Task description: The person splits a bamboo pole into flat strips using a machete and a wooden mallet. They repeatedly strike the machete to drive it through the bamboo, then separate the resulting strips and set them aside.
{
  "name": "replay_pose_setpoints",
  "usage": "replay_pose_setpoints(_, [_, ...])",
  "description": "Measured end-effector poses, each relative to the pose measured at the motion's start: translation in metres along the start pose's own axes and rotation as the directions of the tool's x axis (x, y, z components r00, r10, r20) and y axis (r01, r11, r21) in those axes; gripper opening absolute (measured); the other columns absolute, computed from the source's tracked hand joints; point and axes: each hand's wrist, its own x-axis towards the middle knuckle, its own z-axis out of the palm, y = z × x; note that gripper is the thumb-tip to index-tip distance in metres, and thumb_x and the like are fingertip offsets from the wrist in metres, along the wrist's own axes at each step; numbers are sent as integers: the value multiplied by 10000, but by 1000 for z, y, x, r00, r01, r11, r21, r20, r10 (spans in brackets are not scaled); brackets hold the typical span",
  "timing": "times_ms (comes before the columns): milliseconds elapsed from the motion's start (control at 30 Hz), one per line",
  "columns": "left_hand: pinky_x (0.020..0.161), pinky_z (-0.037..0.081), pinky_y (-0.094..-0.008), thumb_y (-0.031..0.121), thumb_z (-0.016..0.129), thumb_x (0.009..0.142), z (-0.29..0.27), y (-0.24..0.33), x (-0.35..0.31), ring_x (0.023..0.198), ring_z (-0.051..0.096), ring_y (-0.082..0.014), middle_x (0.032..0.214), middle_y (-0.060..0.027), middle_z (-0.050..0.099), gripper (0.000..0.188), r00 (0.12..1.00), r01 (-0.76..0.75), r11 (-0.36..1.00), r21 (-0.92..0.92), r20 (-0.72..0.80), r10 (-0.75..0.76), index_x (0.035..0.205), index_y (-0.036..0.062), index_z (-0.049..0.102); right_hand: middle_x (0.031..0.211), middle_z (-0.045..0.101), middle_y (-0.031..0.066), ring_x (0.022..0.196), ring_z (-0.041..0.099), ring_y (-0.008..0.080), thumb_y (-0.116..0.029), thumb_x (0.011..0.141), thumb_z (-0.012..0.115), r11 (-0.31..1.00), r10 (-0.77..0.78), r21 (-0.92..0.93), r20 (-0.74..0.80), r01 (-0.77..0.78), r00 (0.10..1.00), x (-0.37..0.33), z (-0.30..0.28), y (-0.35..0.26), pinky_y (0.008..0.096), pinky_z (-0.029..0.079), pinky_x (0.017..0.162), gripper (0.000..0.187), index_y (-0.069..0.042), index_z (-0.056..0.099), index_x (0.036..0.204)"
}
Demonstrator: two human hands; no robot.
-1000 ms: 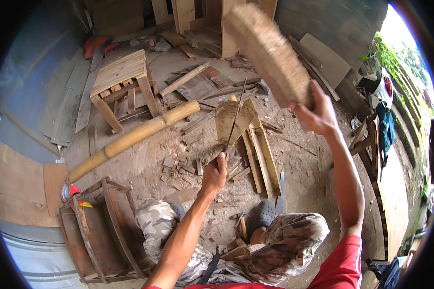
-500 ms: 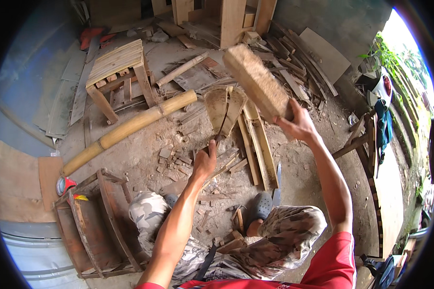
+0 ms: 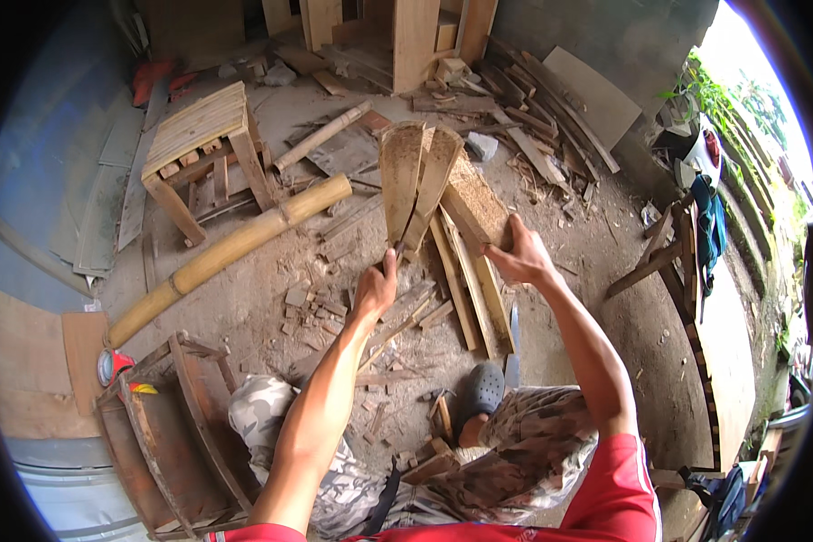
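Note:
My left hand (image 3: 377,287) is closed round the handle of a long knife (image 3: 409,226). Its dark blade sits in the split of a short, wide bamboo piece (image 3: 400,176), whose two halves spread apart at the far end. On the right, a thick, rough wooden block (image 3: 481,200) is gripped at its near end by my right hand (image 3: 520,255). The block lies close along the right side of the bamboo; whether they touch I cannot tell. Lengths of split bamboo (image 3: 468,280) lie on the ground just below.
A long bamboo pole (image 3: 235,253) lies at left, before a slatted stool (image 3: 199,135). Nearer stands a wooden frame (image 3: 176,425). Wood offcuts (image 3: 307,307) litter the ground, and a saw blade (image 3: 513,348) lies beside my shoe (image 3: 481,396). Planks (image 3: 551,117) are piled at the back right.
My right hand has brought the block down and left, from raised to beside the bamboo. The bamboo's split has widened. The whole view has shifted slightly.

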Motion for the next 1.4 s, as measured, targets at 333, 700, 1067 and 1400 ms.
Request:
replay_pose_setpoints(333, [420, 343, -434, 667, 248, 994, 22, 4, 13, 432, 509, -235, 472, -58, 508, 790, 988, -131, 983, -131, -98, 119, 582, 63, 549, 939, 658, 253, 737, 688, 299, -485, 804, 677, 801, -334, 228, -598, 554, 728, -3, -43, -35, 428, 595, 598, 646, 19, 439, 1131])
replay_pose_setpoints(700, [388, 314, -347, 711, 193, 978, 21, -13, 12, 384, 421, -115, 449, 44, 404, 724, 995, 58, 991, -123, 83, -47, 552, 173, 424, 777, 563, 69, 641, 513, 161, -456, 766, 704, 997, -75, 8, -92, 76, 993, 35, -3, -11, 364, 473, 574, 507, -74, 468, 999])
replay_pose_setpoints(1067, [391, 270, -367, 756, 222, 950, 41, -13, 25, 400, 437, -168, 468, 10, 454, 781, 991, 119, 978, -171, 86, -106, 595, 123, 511, 866, 636, 196, 703, 636, 247, -399, 835, 655, 981, -166, 102, 11, 164, 986, 33, 24, 49, 415, 577, 605, 535, -16, 393, 1103])
replay_pose_setpoints(1400, [468, 373, -413, 703, 247, 973, 44, -39, 40, 472, 545, -216, 515, -58, 553, 794, 999, 28, 980, -196, 27, -23, 589, 70, 534, 753, 578, 105, 639, 575, 225, -478, 819, 701, 946, -184, 201, -312, 254, 932, 20, -36, -33, 393, 485, 560, 538, -65, 429, 1030])
